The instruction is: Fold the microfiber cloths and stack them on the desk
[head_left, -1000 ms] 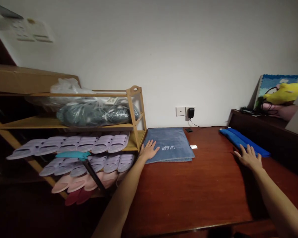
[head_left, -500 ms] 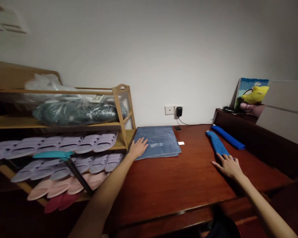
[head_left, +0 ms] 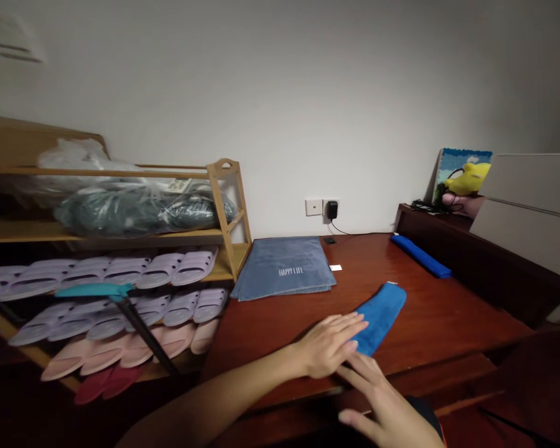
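A long folded blue towel [head_left: 380, 317] lies slanted on the tabletop, its white tag at the far end. My left hand [head_left: 333, 345] reaches across to its near end, fingers stretched out flat along the cloth's left side. Just below, my right hand [head_left: 378, 389] has its fingers extended at the towel's near end, thumb apart; the fingertips overlap the left hand. Where the hands meet, the cloth's near edge is hidden. A folded grey-blue towel [head_left: 287, 258] printed "HAPPY LIFE" rests farther back on the left. A second rolled bright-blue towel [head_left: 421, 255] lies back right.
The reddish-brown table [head_left: 270, 323] meets a wall with a black plug adapter [head_left: 331, 210] and its cord. A wooden rack [head_left: 228, 249] with purple slippers [head_left: 193, 267] stands left. A raised dark ledge [head_left: 471, 249] borders the right, bearing a yellow plush [head_left: 469, 179].
My left hand has left the grey-blue towel and come to the blue one. The nearer blue towel has shifted left and toward me and turned; my right hand has come nearer too.
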{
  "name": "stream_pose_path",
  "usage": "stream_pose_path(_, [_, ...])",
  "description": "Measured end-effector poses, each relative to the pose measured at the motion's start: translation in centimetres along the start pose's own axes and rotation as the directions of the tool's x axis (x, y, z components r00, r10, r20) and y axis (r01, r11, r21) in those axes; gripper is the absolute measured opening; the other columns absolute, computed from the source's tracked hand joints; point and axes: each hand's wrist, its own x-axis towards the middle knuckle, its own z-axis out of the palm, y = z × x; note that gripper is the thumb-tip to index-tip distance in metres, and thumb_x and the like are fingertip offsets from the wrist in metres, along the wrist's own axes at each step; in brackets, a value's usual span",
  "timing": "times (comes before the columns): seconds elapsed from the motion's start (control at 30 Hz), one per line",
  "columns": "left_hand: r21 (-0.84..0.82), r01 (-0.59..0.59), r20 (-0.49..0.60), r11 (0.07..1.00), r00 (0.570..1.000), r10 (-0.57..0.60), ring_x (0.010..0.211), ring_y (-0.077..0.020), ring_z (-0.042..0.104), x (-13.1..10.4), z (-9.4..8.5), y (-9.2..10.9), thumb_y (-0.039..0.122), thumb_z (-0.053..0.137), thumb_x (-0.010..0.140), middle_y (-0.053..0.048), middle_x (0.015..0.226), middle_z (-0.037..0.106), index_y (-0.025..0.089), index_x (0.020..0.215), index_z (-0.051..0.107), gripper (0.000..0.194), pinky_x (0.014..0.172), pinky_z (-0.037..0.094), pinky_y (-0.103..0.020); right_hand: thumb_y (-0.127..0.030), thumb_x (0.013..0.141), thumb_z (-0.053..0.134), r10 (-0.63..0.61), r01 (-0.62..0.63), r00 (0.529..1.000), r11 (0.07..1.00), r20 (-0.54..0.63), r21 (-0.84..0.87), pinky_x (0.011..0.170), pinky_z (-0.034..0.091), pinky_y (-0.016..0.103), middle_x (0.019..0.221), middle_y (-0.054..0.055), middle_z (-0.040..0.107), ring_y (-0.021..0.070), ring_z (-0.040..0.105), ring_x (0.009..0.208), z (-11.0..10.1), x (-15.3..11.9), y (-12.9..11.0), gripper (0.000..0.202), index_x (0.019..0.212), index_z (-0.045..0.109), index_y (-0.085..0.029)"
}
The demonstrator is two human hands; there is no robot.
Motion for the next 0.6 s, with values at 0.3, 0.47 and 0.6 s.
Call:
stream_pose_path(0.3, [0.08,0.043,0.121,0.996,0.991,-0.052,0.142,-0.0219,0.018,-3.0,1.3,-0.6,0.044,0.036,0.096,-0.002,0.154,0.021,0.03,0.148,0.019,0.056,0.115,0.012,-0.047,-0.043,0.093,0.038,0.194,-0.234,0.923,0.969,-0.333,-0.083,0.106,0.032,0.046,0.142,0.009,0.044,0.0239,0.039,0.132,-4.5,0.4,11.4,0.046,0.135,0.048,-0.026])
stream_pose_path(0.47, [0.096,0.084,0.103,0.992,0.99,-0.094,0.139,-0.0195,0.026,-6.5,-0.9,-1.1,0.03,0.041,0.096,0.001,0.151,0.031,0.035,0.147,0.02,0.056,0.114,0.017,-0.043,-0.036,0.096,0.028,0.184,-0.23,0.963,0.943,-0.198,-0.242,0.102,0.032,0.047,0.142,0.008,0.044,0.0216,0.038,0.132,-3.3,0.0,13.1,0.045,0.138,0.042,-0.03])
stream_pose_path(0.6, [0.142,0.205,0.053,0.968,0.975,-0.215,0.139,-0.0195,0.026,-10.5,-1.7,-1.0,0.018,0.039,0.093,0.003,0.152,0.028,0.038,0.147,0.02,0.06,0.114,0.018,-0.045,-0.042,0.092,0.043,0.13,-0.158,0.983,0.959,-0.128,-0.236,0.1,0.033,0.046,0.131,0.008,0.054,0.0241,0.045,0.124,-3.0,-0.3,9.8,0.047,0.138,0.042,-0.032])
